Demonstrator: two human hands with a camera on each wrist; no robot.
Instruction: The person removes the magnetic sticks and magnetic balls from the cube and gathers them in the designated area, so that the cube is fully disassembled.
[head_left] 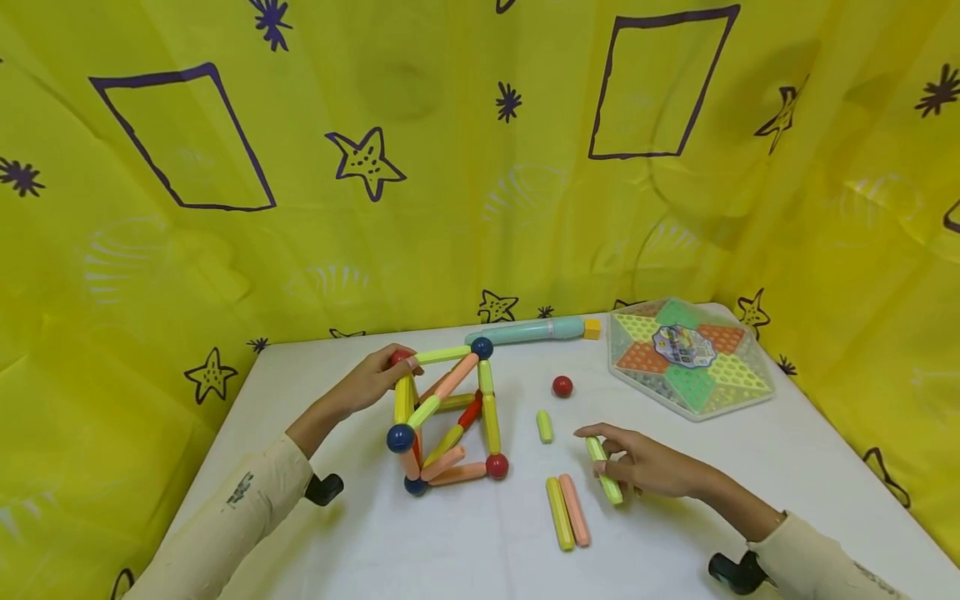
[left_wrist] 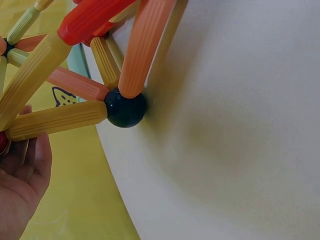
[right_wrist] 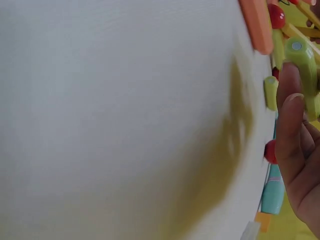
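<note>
Starting at the left, we see the left hand [head_left: 371, 379] curled around a top corner of the stick frame [head_left: 456, 377], its fingers at a red ball [head_left: 402, 357] and the end of a yellow stick just below it. The frame, a boxy thing of yellow, green, orange and red sticks, stretches from that hand toward the right, with a dark blue ball [head_left: 400, 438] below and nearer to us than the fingers, and another red ball [head_left: 497, 466] at its lower right corner, the side toward the right hand. Beyond the frame and to the right of the left hand, we find a teal tube [head_left: 525, 332] lying by the yellow cloth [head_left: 450, 242]. Next, left of the right hand, come a short green stick [head_left: 544, 426], a loose red ball [head_left: 562, 386] farther off and, nearer to us, a yellow stick [head_left: 559, 512] and an orange stick [head_left: 575, 510] side by side. Beyond the right hand, we see a small orange-yellow block [head_left: 592, 329] at the tube's end. The right hand [head_left: 645, 462] pinches a light green stick [head_left: 604, 471] between thumb and fingers above the white table [head_left: 675, 542]. Farther away and to that hand's right lies a six-sided game board [head_left: 723, 392].
</note>
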